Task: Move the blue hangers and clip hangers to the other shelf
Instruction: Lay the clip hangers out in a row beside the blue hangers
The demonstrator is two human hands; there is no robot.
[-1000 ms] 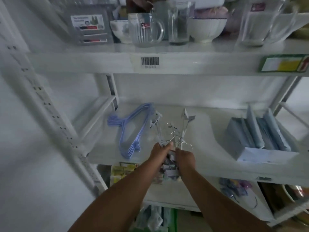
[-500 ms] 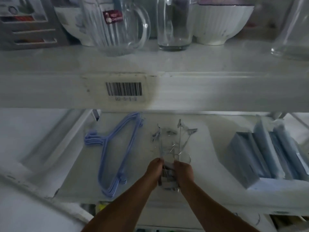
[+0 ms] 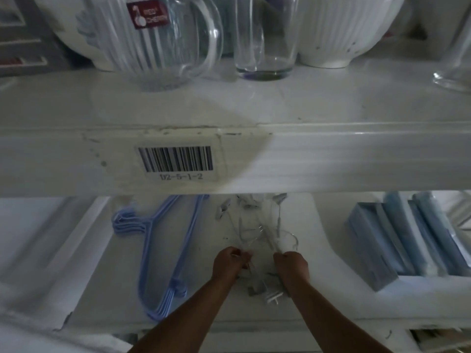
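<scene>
A stack of blue hangers (image 3: 163, 250) lies flat on the left part of the white lower shelf (image 3: 84, 281). To their right a bunch of metal clip hangers (image 3: 257, 225) rests on the same shelf, hooks toward me, far ends hidden behind the upper shelf's front edge. My left hand (image 3: 230, 264) is closed on the near ends of the clip hangers. My right hand (image 3: 291, 267) is closed on them too, a little to the right. Some clips (image 3: 265, 291) show between my wrists.
The upper shelf's front edge with a barcode label (image 3: 175, 163) crosses the view. On it stand a glass pitcher (image 3: 153, 39), a glass tumbler (image 3: 265, 36) and a white bowl (image 3: 349, 29). Blue-grey packs (image 3: 397, 243) fill the lower shelf's right side.
My head has come closer and lower, so the upper shelf edge fills more of the view. My hands have spread slightly apart on the clip hangers, which now lie on the shelf.
</scene>
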